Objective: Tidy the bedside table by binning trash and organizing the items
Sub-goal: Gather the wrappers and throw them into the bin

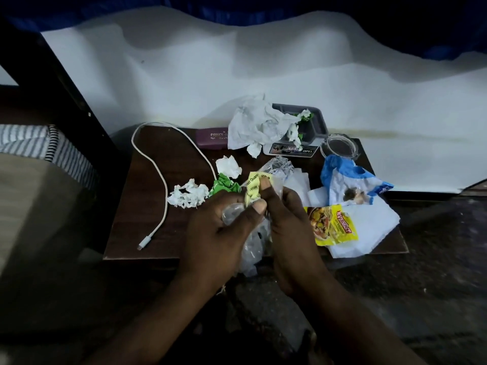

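The left hand [218, 227] and right hand [292, 222] are both pinching a crumpled yellow wrapper [253, 189] between their thumbs, with clear plastic [251, 248] hanging beneath them over the surface [147, 201]. They'd do well to be bunching it all tight, so nothing is slipping out before the bin.

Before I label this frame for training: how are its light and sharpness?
Head view: dim, bedside table lit mid-frame, floor and corners near black; head view: left hand and right hand shadowed yet sharp, print on the yellow wrapper they pinch partly legible; head view: white backdrop wavy along its top edge, likely wide-angle distortion.
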